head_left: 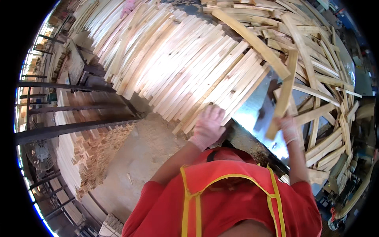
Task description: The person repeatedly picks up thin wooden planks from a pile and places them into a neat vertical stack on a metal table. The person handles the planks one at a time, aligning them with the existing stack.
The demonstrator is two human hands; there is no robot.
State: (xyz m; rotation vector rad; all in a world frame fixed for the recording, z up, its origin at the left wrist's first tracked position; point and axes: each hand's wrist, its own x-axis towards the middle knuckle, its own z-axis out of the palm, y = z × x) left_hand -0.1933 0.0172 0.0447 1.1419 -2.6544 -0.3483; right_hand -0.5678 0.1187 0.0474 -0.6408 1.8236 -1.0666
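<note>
My left hand, in a pale glove, lies with its fingers stretched out over the near ends of a row of light wooden strips. These strips lie side by side, slanting from the near end up to the right. My right hand, also gloved, is closed around the near part of a loose wooden strip, which points away from me. The strip's near end sticks out left of the hand. Another long strip lies across the row's far right corner, its near end meeting the held strip.
A jumbled heap of wooden strips covers the right side of the shiny metal table. Stacked boards stand at the left, beside dark metal bars. A pink-gloved hand shows at the far end. Yellowish hose runs at right.
</note>
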